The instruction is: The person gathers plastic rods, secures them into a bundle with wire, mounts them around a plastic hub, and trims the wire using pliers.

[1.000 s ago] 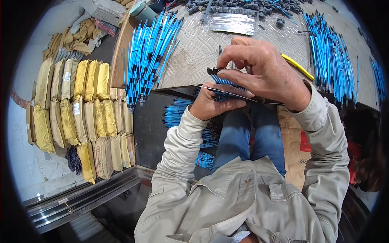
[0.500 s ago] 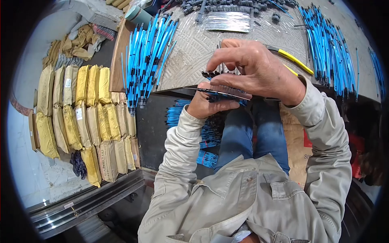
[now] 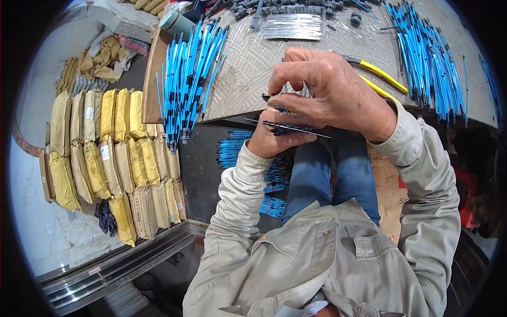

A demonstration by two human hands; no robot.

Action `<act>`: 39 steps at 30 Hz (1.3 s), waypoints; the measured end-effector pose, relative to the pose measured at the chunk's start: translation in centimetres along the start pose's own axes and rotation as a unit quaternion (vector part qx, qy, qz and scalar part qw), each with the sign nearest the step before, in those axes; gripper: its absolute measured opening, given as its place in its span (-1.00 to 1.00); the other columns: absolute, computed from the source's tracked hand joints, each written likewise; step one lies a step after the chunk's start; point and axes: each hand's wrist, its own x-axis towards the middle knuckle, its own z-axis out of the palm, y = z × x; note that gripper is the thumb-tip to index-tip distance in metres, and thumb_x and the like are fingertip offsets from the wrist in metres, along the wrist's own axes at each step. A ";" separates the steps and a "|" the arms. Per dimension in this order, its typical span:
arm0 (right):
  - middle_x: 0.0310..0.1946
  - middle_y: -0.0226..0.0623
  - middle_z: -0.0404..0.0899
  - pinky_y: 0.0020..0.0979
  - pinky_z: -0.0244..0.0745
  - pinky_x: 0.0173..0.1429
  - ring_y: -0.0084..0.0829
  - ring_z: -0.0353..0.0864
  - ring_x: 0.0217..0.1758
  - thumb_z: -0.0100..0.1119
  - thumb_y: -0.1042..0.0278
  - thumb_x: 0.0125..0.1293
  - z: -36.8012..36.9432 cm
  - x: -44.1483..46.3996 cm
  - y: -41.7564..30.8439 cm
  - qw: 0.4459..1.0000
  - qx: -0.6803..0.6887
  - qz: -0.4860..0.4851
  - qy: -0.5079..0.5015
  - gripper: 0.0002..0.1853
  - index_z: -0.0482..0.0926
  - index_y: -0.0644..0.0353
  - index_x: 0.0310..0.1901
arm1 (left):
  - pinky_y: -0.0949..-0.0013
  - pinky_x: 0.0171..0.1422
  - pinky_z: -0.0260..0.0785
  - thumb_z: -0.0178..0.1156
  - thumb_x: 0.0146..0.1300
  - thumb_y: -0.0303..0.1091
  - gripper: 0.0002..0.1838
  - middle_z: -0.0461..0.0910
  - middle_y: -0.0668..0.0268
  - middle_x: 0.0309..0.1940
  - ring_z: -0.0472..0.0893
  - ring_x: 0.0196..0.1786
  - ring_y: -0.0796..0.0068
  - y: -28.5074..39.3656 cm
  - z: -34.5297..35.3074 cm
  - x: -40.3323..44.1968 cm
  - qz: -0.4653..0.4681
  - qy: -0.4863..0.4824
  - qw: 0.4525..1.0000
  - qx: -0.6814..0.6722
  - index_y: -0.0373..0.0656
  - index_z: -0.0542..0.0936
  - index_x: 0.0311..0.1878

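My left hand (image 3: 268, 142) is closed around a small bundle of thin rods with black ends (image 3: 280, 128), with bits of blue among them. A thin straight metal wire (image 3: 317, 134) lies across this bundle and sticks out on both sides. Just above, my right hand (image 3: 335, 95) is closed, its thumb and forefinger pinched at a small black tip (image 3: 266, 98). The rest of that piece is hidden by the fingers. Yellow-handled pliers (image 3: 385, 76) lie on the table behind my right wrist.
Blue rods with black ends lie in piles on the left (image 3: 190, 79) and right (image 3: 428, 68) of the table (image 3: 243, 74). Thin metal wires (image 3: 293, 26) sit at the back beside grey fittings (image 3: 243, 10). Tied blue bundles (image 3: 272, 206) lie below; yellow packages (image 3: 121, 113) stand at left.
The wire and bundle in my left hand now slope down more to the right. My right thumb and forefinger have come closer together at the black tip. The view has shifted slightly.
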 end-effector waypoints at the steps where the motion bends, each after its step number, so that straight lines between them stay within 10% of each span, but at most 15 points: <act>1: -0.56 -0.37 0.35 -0.45 0.22 -0.47 -0.49 0.37 -0.50 0.33 0.39 0.04 0.0 0.0 0.0 1.000 0.001 0.000 0.000 -0.84 0.54 0.20 -0.38 | 0.34 0.16 0.34 0.38 -0.07 -0.51 -0.69 0.66 0.30 -0.20 0.55 -0.01 0.47 -0.1 0.1 0.0 0.002 0.001 1.000 0.002 -0.16 0.68 -0.17; 13: -0.54 -0.35 0.37 -0.52 0.22 -0.49 -0.52 0.35 -0.57 0.25 0.48 0.11 -4.5 -4.1 -2.1 0.991 -0.095 0.092 -0.026 -0.89 0.51 0.29 -0.42 | 0.44 -0.02 0.46 0.33 0.03 -0.52 -0.74 0.66 0.26 -0.21 0.61 -0.13 0.50 0.1 0.4 0.7 0.005 -0.033 0.999 -0.017 -0.23 0.66 -0.15; 21: -0.12 -0.15 0.54 -0.48 0.43 -0.02 -0.33 0.57 -0.10 0.10 0.54 0.20 -3.7 -7.0 2.5 0.989 0.006 0.143 -0.030 -0.68 0.49 0.29 0.01 | 0.44 0.00 0.46 0.31 0.06 -0.54 -0.74 0.66 0.25 -0.20 0.61 -0.11 0.51 -0.5 0.6 0.4 -0.025 -0.019 0.996 -0.086 -0.19 0.65 -0.12; 23: 0.22 -0.09 0.32 -0.35 0.19 0.35 -0.27 0.29 0.31 0.04 0.50 0.25 -1.4 -8.2 4.3 0.984 -0.084 0.128 -0.094 -0.48 0.27 0.20 0.26 | 0.44 0.01 0.45 0.31 0.06 -0.54 -0.74 0.66 0.25 -0.20 0.60 -0.11 0.51 -0.5 0.7 0.7 -0.042 -0.028 0.992 -0.113 -0.18 0.66 -0.12; 39: 0.31 -0.11 0.19 -0.23 -0.03 0.45 -0.22 0.12 0.40 -0.04 0.20 0.34 1.1 -4.6 7.6 0.960 -0.100 0.012 -0.260 -0.46 0.17 0.13 0.32 | 0.30 0.18 0.39 0.31 -0.07 -0.59 -0.64 0.61 0.18 -0.07 0.56 0.06 0.26 -3.1 1.8 -0.9 0.084 -0.052 0.995 0.005 -0.18 0.64 -0.11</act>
